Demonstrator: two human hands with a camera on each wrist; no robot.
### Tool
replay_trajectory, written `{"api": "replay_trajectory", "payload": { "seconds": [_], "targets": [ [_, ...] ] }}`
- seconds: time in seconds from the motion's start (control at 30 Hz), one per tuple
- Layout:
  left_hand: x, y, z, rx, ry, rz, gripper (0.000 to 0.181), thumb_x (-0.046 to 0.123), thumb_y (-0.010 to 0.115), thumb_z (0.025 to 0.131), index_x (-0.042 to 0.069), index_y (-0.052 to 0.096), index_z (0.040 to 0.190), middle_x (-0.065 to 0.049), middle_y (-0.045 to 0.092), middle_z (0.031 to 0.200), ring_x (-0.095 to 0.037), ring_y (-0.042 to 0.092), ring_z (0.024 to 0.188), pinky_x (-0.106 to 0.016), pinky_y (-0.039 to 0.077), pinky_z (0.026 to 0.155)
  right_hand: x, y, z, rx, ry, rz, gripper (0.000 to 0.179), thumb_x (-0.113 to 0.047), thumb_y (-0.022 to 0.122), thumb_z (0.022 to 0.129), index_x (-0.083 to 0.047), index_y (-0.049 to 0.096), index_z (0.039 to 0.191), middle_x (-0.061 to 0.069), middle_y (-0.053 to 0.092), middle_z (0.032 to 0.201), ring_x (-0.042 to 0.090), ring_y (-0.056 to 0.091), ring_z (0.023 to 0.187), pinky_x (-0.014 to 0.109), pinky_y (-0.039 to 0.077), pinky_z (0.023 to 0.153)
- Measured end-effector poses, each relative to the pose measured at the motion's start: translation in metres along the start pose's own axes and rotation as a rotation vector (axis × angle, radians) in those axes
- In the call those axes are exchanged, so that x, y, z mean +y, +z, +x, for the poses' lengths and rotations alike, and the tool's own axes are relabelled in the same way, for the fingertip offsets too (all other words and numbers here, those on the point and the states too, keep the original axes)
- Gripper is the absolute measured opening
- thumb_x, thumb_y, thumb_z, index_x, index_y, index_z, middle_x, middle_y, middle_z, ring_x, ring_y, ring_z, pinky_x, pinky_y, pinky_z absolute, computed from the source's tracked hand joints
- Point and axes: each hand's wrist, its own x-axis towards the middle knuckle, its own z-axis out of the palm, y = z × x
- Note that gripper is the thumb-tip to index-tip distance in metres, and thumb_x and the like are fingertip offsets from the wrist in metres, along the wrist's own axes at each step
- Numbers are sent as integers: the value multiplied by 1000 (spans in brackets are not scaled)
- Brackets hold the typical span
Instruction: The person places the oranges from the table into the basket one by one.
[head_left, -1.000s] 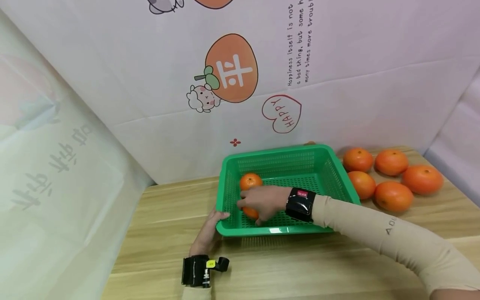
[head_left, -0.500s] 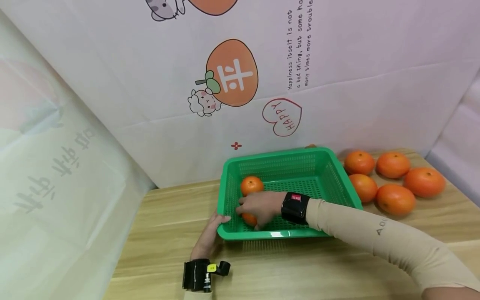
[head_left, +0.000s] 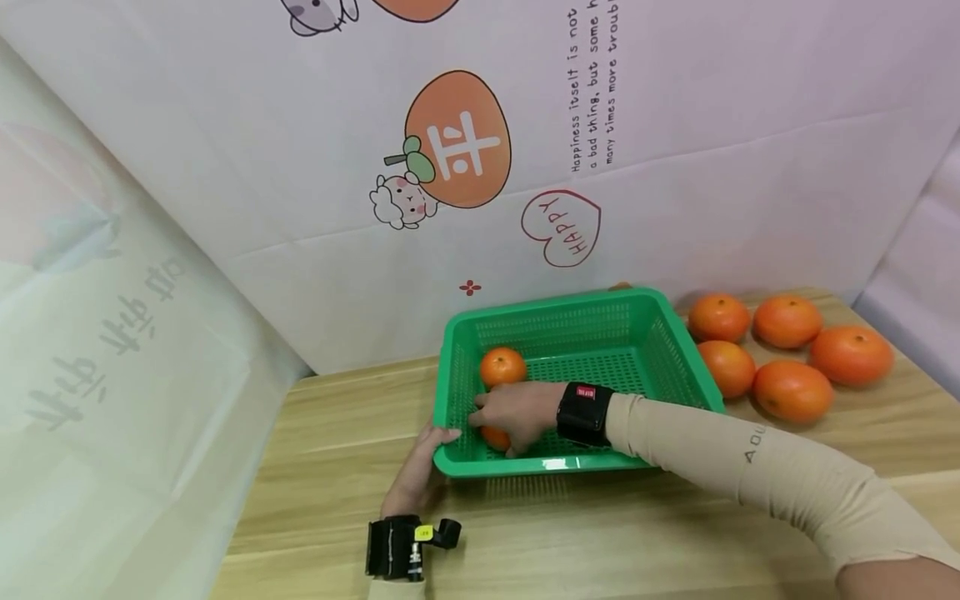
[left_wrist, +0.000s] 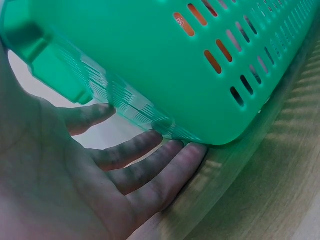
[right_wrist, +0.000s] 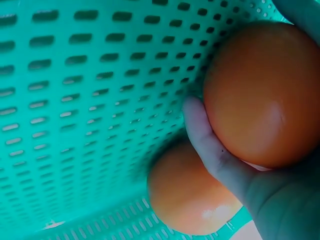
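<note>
A green perforated plastic basket (head_left: 555, 468) stands on the wooden table. My left hand (head_left: 416, 471) holds its near left corner, thumb over the rim. In the left wrist view the fingers (left_wrist: 145, 172) of that hand lie spread along the outer wall, fingertips low near the table. My right hand (head_left: 517, 412) reaches down into the basket and grips an orange (right_wrist: 265, 95) near the left wall, mostly covered by the hand in the head view. A second orange (head_left: 502, 367) sits just behind it on the basket floor; in the right wrist view the thumb passes close above it.
Several more oranges (head_left: 791, 392) lie grouped on the table (head_left: 337, 450), right of the basket. A printed white sheet (head_left: 337, 292) hangs right behind the basket, and a pale sheet (head_left: 112, 375) rises along the left side.
My right hand has shifted slightly left and nearer, with the orange moving along toward the basket's near left corner. The left hand keeps its place on the rim.
</note>
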Motion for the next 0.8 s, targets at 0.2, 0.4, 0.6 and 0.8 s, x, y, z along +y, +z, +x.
{"api": "replay_trajectory", "payload": {
  "seconds": [0.2, 0.4, 0.6, 0.8],
  "targets": [
    [2, 0, -1, -36, 7, -10, 76, 31, 46, 100, 17, 14, 167, -21, 33, 166, -32, 47, 142, -38, 44, 110, 0, -2, -1, -7, 8, 14, 68, -47, 84, 87, -24, 58, 146, 9, 55, 156, 18, 69, 113, 35, 57, 97],
    [2, -1, 2, -44, 17, -9, 75, 30, 46, 100, 19, 14, 168, -19, 32, 167, -36, 43, 145, -40, 43, 112, 0, -9, -5, -14, 28, 53, 68, -47, 82, 89, -22, 57, 147, 8, 56, 154, 17, 67, 114, 36, 57, 99],
    [1, -3, 1, -30, 14, 5, 78, 29, 47, 100, 21, 13, 169, -20, 36, 166, -35, 47, 143, -36, 45, 108, -1, -15, -9, 6, 20, 100, 72, -49, 81, 89, -17, 56, 148, 6, 60, 145, 16, 64, 114, 38, 56, 100],
    [-1, -3, 2, -28, 21, 16, 74, 29, 46, 99, 20, 18, 167, -23, 40, 162, -29, 54, 135, -36, 47, 106, 1, -21, -14, 58, 11, 144, 73, -54, 80, 87, -17, 58, 146, 4, 63, 139, 14, 63, 110, 39, 57, 97]
  ]
}}
